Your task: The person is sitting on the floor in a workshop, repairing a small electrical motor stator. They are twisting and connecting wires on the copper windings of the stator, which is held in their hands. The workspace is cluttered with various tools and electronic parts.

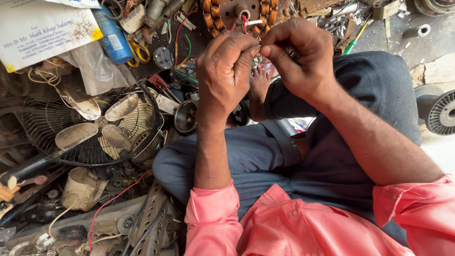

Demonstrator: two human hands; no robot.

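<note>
- While the two hands meet fingertip to fingertip above the person's crossed legs, the left hand (225,71) is curled closed, thumb pressed to forefinger in a pinch; what it pinches is too thin to make out.
- The right hand (301,59) is likewise closed in a pinch, its fingertips touching those of the left hand.
- Just beyond both hands lies a round motor stator ringed with copper-coloured wire coils (239,14), with red and white wires (245,21) rising from its middle toward the fingertips.
- Whether the hands grip one of those wires cannot be told.
- Below the hands, a bare foot (258,90) rests on grey trousers (265,156); pink shirt sleeves (211,208) are rolled up at the forearms.
- Well out to the left hand's side sits a dusty wire fan guard with pale metal blades (95,128).
- Beyond that, a blue cylindrical can (113,35) lies beside a white printed card (42,31).
- Near the left wrist stands a small shiny metal cup (186,117).
- Far to the right hand's side lies a grey ribbed metal rotor disc (441,113).
</note>
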